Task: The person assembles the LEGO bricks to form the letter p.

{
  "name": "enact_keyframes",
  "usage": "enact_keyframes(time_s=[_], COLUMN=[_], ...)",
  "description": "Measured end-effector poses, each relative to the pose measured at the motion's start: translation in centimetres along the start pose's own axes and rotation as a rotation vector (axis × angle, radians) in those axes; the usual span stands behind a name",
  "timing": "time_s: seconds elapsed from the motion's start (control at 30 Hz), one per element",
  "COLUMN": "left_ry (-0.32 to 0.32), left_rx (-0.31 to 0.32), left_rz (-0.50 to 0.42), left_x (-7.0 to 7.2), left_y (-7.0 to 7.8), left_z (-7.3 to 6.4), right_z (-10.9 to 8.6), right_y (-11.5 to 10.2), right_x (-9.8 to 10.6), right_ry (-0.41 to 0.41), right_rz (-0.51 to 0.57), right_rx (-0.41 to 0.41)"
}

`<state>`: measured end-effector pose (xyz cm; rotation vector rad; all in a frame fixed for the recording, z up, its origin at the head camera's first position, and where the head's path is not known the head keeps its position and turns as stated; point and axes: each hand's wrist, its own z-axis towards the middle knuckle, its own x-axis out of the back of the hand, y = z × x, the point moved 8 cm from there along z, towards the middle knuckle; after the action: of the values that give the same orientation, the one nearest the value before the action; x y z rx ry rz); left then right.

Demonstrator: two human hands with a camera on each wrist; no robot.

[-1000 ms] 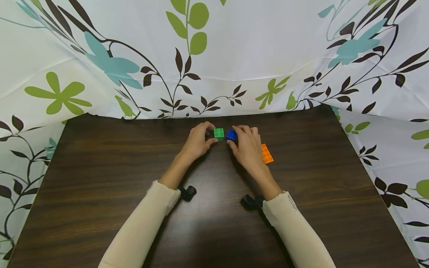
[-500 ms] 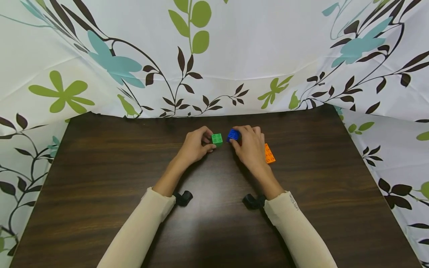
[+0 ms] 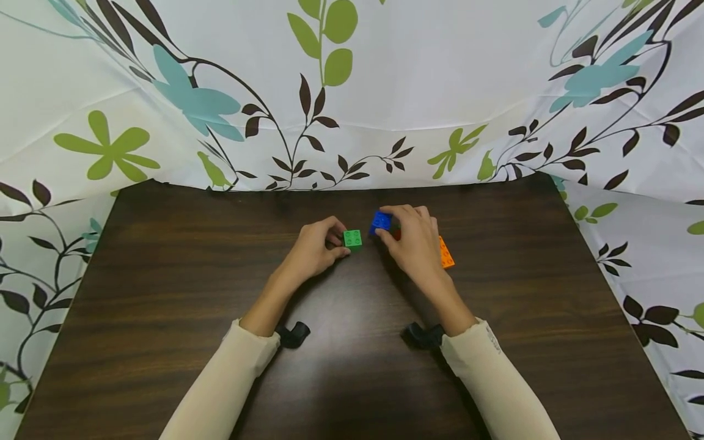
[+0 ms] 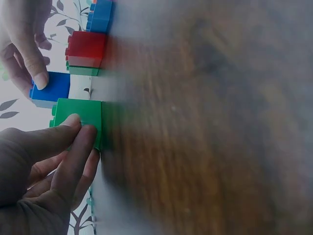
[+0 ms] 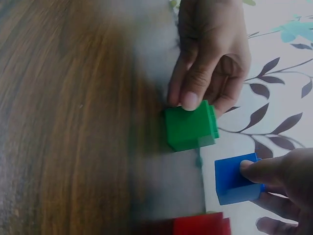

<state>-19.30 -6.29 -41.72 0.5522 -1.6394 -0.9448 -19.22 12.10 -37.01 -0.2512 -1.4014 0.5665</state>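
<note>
My left hand (image 3: 312, 247) pinches a green toy building block (image 3: 352, 238) between thumb and fingers, its studs facing up. In the left wrist view the green block (image 4: 80, 115) sits low, its base at the dark tabletop. My right hand (image 3: 414, 244) grips a blue block (image 3: 381, 221) by its sides, a short way beyond and to the right of the green one. The right wrist view shows this blue block (image 5: 234, 178) raised off the table, thumb on its near face. A red block (image 4: 87, 46) stands close by, mostly hidden under my right hand in the head view.
An orange block (image 3: 447, 253) lies right of my right hand, partly covered by it. The left wrist view shows another blue block (image 4: 100, 15) past the red one, and green behind the red. A leaf-patterned cloth (image 3: 374, 91) hangs along the table's (image 3: 192, 256) far edge.
My left hand has drawn the green block toward me and slightly left, away from the blue one. My right hand stays nearly in place with the blue block; a bit of red now shows beneath it.
</note>
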Motion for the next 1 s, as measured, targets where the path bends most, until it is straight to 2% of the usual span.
enact_keyframes(time_s=[0.2, 0.53, 0.83, 1.0], left_ry=[0.003, 0.032, 0.039, 0.026], left_rx=[-0.013, -0.016, -0.003, -0.003], left_rz=[0.005, 0.02, -0.001, -0.01], left_x=[0.2, 0.9, 1.2, 1.1], left_y=[-0.1, -0.5, -0.8, -0.9], left_z=[-0.6, -2.0, -2.8, -3.1], right_z=[-0.4, -1.0, -1.6, -2.0], right_y=[-0.8, -1.2, -2.0, -2.7], right_x=[0.7, 1.3, 1.5, 1.2], right_ry=[-0.034, -0.089, -0.129, -0.144], right_rz=[0.083, 0.298, 0.361, 0.382], right_rx=[0.012, 0.024, 0.007, 0.038])
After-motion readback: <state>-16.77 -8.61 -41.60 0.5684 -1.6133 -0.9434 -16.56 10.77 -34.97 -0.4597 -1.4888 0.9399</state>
